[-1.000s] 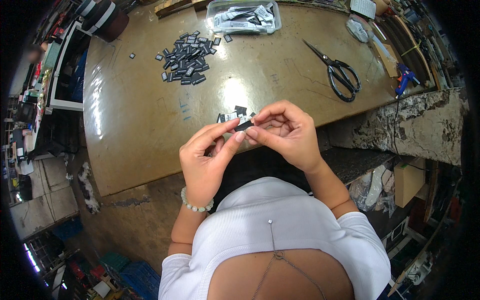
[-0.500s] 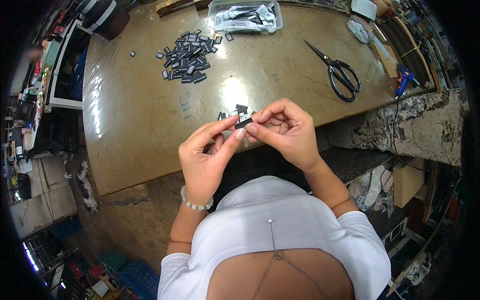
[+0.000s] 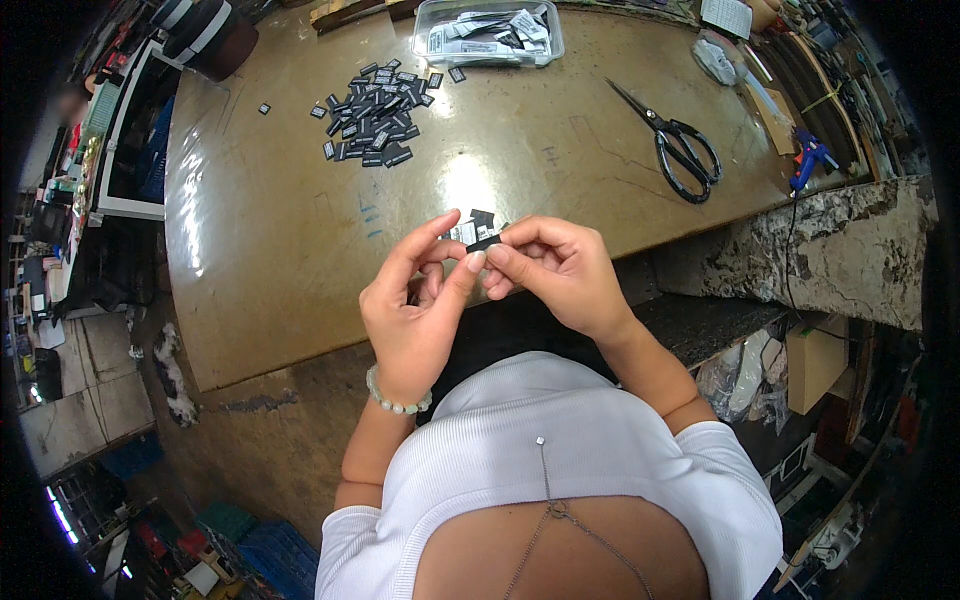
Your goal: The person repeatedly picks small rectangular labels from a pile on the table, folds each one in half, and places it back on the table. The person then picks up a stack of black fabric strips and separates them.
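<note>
A small black label point(image 3: 484, 243) is pinched between the fingertips of both my hands, just over the table's near edge. My left hand point(image 3: 415, 315) grips its left end with thumb and fingers, the index finger raised away. On the other end, the thumb and index finger of my right hand point(image 3: 575, 280) are closed, the remaining fingers curled. Just beyond my fingertips lie a few loose labels point(image 3: 482, 218), black and white, partly hidden by my hands. Farther off, left of centre, is a heap of small black labels point(image 3: 375, 120) with white print.
A clear plastic box point(image 3: 559, 40) of longer labels stands at the far side of the table point(image 3: 270, 270). Black-handled scissors point(image 3: 655, 120) lie to the right, points away from me. A blue glue gun point(image 3: 812, 160) rests by the right edge. One stray label point(image 3: 264, 109) lies left of the heap.
My left index finger has lifted off the label and points up. Both hands have shifted slightly, the right one to the left, still holding the label.
</note>
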